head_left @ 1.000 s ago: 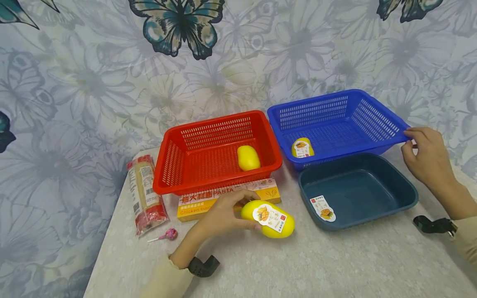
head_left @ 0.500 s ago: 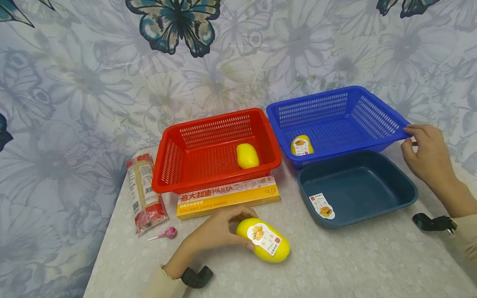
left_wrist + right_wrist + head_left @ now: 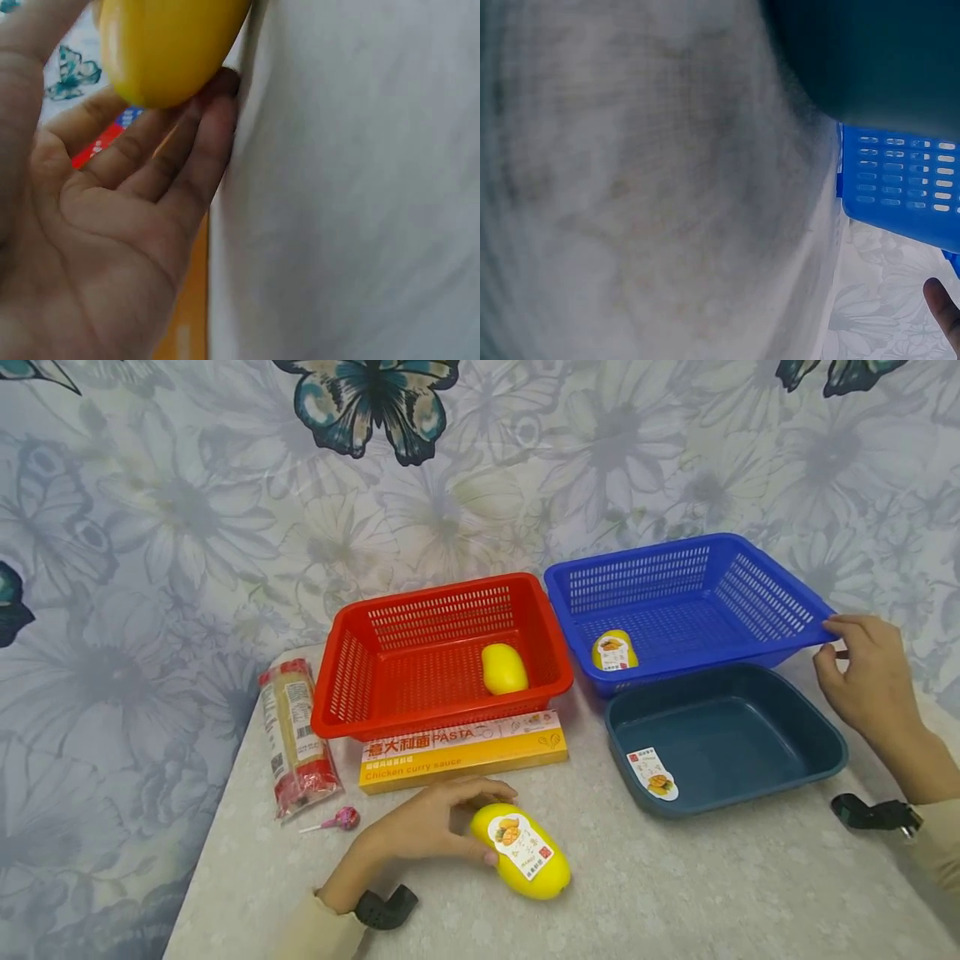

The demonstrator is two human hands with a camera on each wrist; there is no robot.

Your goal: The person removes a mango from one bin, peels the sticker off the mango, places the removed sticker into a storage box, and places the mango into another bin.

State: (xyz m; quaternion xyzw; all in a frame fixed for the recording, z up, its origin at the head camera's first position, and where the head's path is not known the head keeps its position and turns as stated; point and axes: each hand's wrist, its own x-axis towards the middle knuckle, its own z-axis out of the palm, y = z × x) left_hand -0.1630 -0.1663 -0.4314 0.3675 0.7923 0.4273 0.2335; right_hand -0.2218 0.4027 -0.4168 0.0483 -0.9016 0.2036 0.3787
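Grip 1st, head view: L hand curves round one end of a yellow mango, thumb on one side, fingers on the other; mango's labelled face is up, low over the table, can't tell if touching. R hand has its fingertips curled on the near R corner rim of the blue basket; can't tell if the thumb meets the rim. Blue basket holds a labelled mango in its near L corner. Dark teal tub sits just in front, w/ a mango label on its L inner side. Red basket, L of blue, has a plain-faced mango toward its R end. Pasta box lies along red's front edge, back part hidden. Clear/red noodle pkt just L of red; lollipop near pkt's lower end. Butterfly-print backdrop behind.

L wrist view: palm side shows, fingers bent to mango's rounded tip, tip between thumb & fingers; box edge is a strip below.

R wrist view: teal tub up top, blue's slotted wall beyond, one fingertip at R edge, just apart from blue here; rest of hand out of frame.
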